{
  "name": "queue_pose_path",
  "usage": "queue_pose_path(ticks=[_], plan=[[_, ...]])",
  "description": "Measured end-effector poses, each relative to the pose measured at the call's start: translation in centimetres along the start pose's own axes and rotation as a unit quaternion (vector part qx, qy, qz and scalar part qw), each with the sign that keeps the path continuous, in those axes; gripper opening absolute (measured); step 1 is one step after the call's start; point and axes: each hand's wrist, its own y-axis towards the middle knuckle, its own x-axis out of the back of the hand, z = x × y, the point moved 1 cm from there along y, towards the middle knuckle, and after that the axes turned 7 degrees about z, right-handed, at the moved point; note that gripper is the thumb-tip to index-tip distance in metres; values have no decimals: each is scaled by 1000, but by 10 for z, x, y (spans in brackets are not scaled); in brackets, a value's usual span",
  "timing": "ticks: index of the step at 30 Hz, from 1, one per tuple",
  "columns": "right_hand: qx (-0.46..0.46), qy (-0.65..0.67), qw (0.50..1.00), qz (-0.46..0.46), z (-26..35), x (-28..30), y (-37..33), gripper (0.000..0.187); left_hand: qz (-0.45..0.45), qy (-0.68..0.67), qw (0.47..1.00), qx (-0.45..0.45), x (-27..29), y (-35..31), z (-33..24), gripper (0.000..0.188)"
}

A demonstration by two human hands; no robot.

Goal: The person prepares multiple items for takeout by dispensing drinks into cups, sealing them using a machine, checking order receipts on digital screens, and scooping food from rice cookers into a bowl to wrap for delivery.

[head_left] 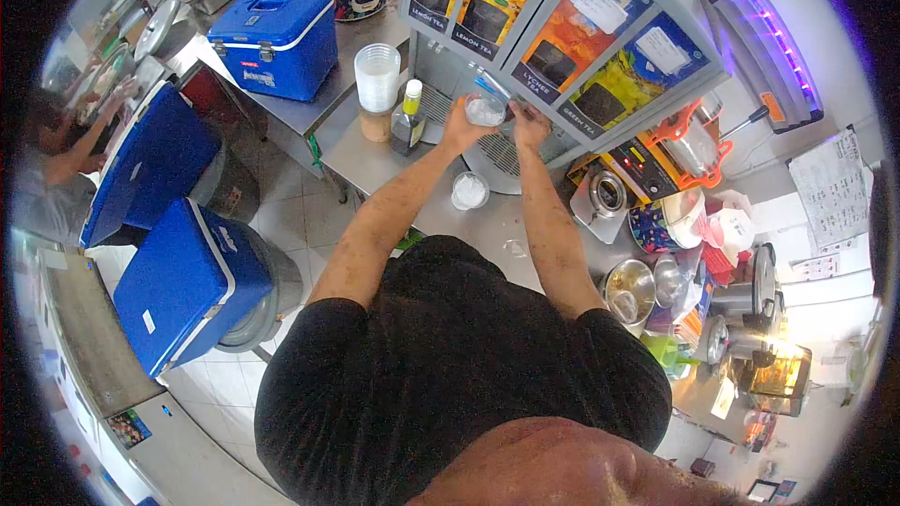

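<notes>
In front of the drink dispenser [562, 84], my left hand [460, 127] is wrapped round a clear plastic cup [485, 111] holding what looks like ice. My right hand [532, 126] is raised just right of that cup, its fingers bent close under the dispenser's front. What those fingers grip is hidden. A thin blue and white piece [491, 85] shows just above the cup. A second clear cup with white contents [470, 190] stands on the counter between my forearms. Left of my left hand are a dark bottle with a yellow neck [409, 117] and a stack of clear cups [377, 80].
A blue cooler box [274, 42] sits on the left table, with an open blue cooler [192, 281] below. To the right are a yellow and black machine [647, 169], metal bowls [629, 290] and a lit wall lamp [764, 47]. Another person's arm [80, 145] shows far left.
</notes>
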Motion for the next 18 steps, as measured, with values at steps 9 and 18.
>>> queue_pose_path(ticks=[9, 18], plan=[[23, -82, 996, 0, -1, -28, -24, 52, -24, 5, 999, 23, 26, -22, 7, 93], [36, -83, 996, -6, 10, -14, -20, 42, -2, 17, 999, 43, 16, -21, -4, 92]])
